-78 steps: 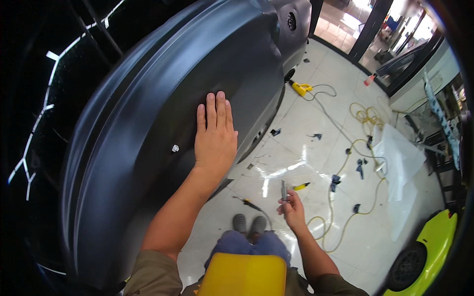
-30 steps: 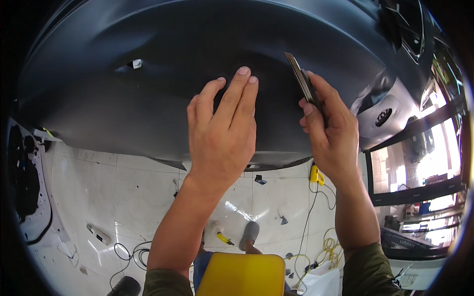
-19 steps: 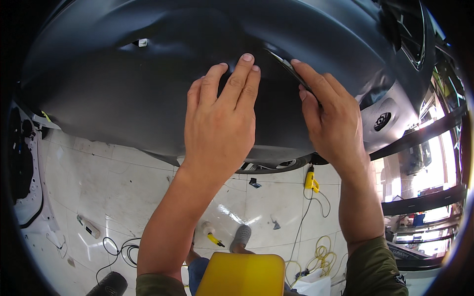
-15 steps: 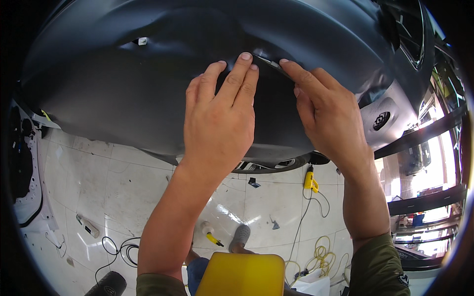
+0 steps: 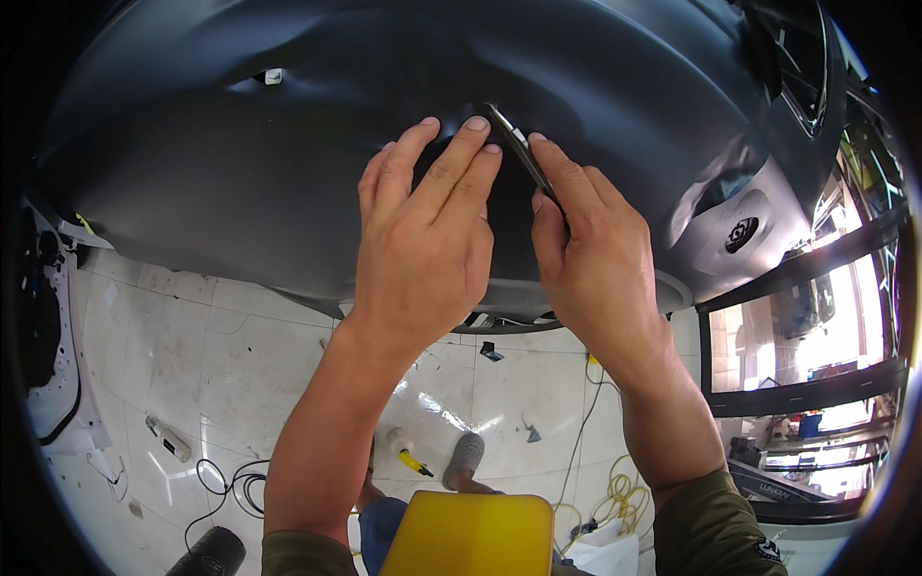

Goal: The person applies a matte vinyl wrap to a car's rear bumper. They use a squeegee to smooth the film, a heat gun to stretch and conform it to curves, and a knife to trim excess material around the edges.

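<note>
Slim utility knife [image 5: 525,154] is in the right hand [image 5: 600,235], up over the big dark matte car panel [image 5: 230,192] on the far side, roughly mid-panel and leaning so its tip points far and a bit left. Right hand's got it properly gripped, index finger laid along the knife and thumb tucked in on the near side. Can't really tell if the tip is touching the panel, but it's just beside the left hand's fingertips. Left hand [image 5: 423,245] isn't gripping anything, it's opened out with fingers spread and the tips resting on the panel, just left of the knife. Farther left there's a little white piece [image 5: 274,76] poking out of an opening in the panel, and off to the right a silvery section [image 5: 768,216] has an oval hole in it. Down on the pale tiled floor [image 5: 250,350] you've got a dark scrap [image 5: 491,352], a yellow tool [image 5: 415,463] near a grey shoe [image 5: 465,456], plus a looped black cable [image 5: 223,490] on the left and a yellow cable [image 5: 624,499] on the right.
</note>
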The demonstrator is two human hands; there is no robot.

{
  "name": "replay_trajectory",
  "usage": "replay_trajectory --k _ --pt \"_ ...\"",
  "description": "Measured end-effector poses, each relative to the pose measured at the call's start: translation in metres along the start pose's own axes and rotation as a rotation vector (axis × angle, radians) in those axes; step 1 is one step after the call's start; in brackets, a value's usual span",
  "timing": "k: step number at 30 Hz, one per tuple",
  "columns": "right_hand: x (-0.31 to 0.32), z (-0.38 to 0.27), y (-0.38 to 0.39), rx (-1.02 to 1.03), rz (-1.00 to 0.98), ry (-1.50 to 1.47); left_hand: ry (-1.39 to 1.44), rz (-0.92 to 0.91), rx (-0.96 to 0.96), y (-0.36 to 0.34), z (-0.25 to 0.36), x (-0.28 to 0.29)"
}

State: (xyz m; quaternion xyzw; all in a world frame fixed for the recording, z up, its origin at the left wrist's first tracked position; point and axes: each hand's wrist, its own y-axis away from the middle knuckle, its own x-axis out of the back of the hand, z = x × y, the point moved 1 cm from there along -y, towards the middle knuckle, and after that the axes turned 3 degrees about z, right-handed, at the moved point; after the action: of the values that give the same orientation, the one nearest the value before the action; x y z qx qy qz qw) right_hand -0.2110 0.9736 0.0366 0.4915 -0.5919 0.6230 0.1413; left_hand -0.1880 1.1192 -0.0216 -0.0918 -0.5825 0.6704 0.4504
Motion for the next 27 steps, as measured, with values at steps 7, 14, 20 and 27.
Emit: replay_trajectory --k 7,14,20,27 --pt "0.013 -0.002 -0.009 0.109 0.015 0.167 -0.027 0.014 -0.007 -0.001 0.002 -0.002" --pt "0.025 0.004 -0.020 0.194 -0.037 0.264 -0.055 0.011 -0.028 -0.004 0.002 -0.004" --pt "0.027 0.006 -0.023 0.218 -0.032 0.265 -0.057 -0.036 -0.007 -0.007 0.006 0.002" --pt "0.026 0.009 -0.024 0.234 -0.029 0.235 -0.045 -0.048 0.001 -0.007 0.006 0.002"
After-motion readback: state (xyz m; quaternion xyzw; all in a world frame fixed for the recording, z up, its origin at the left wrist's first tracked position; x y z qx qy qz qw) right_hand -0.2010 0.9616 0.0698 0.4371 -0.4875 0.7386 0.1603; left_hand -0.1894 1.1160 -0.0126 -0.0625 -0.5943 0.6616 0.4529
